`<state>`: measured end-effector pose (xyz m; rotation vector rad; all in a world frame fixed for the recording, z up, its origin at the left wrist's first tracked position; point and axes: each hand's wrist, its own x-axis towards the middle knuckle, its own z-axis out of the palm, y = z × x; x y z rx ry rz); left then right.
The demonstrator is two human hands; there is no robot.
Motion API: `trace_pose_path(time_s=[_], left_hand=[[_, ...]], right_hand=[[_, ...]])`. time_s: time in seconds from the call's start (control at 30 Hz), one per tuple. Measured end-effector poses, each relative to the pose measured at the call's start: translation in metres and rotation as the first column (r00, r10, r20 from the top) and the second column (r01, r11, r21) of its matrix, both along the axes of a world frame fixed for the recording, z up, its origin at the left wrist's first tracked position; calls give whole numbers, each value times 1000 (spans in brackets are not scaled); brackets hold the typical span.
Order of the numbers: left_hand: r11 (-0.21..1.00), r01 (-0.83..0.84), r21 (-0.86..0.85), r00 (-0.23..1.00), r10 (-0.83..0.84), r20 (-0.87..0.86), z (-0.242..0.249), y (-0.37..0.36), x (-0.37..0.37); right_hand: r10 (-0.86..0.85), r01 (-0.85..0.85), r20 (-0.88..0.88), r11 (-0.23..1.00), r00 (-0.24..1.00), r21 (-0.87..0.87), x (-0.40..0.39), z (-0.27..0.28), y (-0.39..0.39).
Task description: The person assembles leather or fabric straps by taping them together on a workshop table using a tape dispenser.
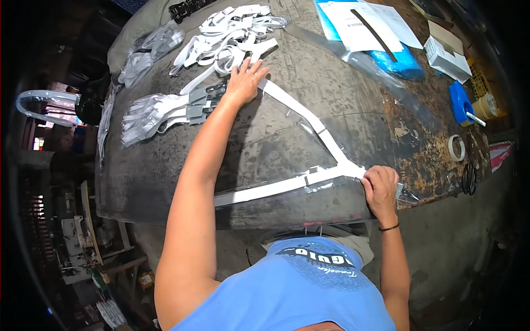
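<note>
White Y-shaped strap (343, 167) lies on the worktable (160, 165), a broad dark surface, worn and flaking on its right side. One long branch runs away to the left hand, the other runs leftward until the left arm (190, 198) hides it, and the short stem ends at the right hand. Past the left hand sits a pile of loose white straps (218, 26), with a bundle of bagged straps (157, 113) left of that hand. Toward the far right corner, papers (353, 33) lie partly over a blue packet (400, 65), near an open white box (448, 58). The left hand (243, 84) is palm down with fingers spread, the far end of its branch just beside the thumb side; whether it presses that end, I cannot tell. The right hand (381, 190) is curled nearly closed, thumb and fingers pinching the stem's tip. Near the right edge are a blue plastic holder (459, 105) and a white ring (456, 148). Smallest, dark buckles (320, 131) cross both branches
</note>
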<state>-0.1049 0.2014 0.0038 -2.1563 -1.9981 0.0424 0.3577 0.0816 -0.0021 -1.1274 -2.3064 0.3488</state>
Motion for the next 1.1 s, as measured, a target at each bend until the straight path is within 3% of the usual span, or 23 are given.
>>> trace_pose_path(time_s=[0.07, 0.2, 0.3, 0.37, 0.43, 0.53, 0.6, 0.67, 0.73, 0.8, 0.93, 1.1], left_hand=[[955, -101, -280, 989, 66, -129, 13, 12, -2], [887, -61, -458, 986, -17, -165, 25, 31, -10], [850, -124, -512, 919, -96, -382, 55, 44, -1], [907, 40, -419, 895, -219, -388, 78, 53, 1], [899, -8, -438, 895, -189, -404, 99, 72, 19], [936, 346, -64, 809, -332, -485, 66, 79, 19], [878, 471, 85, 857, -433, -279, 38, 78, 52], [774, 613, -160, 790, -598, 134, 42, 56, 111], [687, 676, -266, 718, -534, 447, 29, 27, 156], [603, 703, -378, 709, -549, 442, 34, 9, 180], [584, 644, -495, 763, -537, 359, 34, 4, 192], [565, 630, -533, 777, -464, 426, 38, 4, 180]], right_hand=[[-18, 18, 5, 1000, 1000, -14, 0, 0, 0], [-27, 27, -11, 1000, 1000, 3, 1, 1, 1], [-45, 45, 9, 999, 999, -28, 2, 3, 2], [-41, 43, 35, 998, 999, -53, 4, 1, -1], [-17, 17, 15, 999, 1000, -29, 4, -1, 1], [-23, 23, 4, 999, 1000, -25, 4, -1, 1], [-28, 29, 5, 999, 1000, -28, 4, -1, 1], [-27, 28, 6, 999, 1000, -31, 5, -1, 0], [-26, 26, 9, 999, 1000, -26, 4, -2, 0], [-25, 25, 11, 1000, 1000, -18, 3, -1, 0], [-22, 22, 3, 1000, 1000, -8, 4, -3, -1], [-55, 55, -5, 998, 998, -4, 3, -2, -2]])
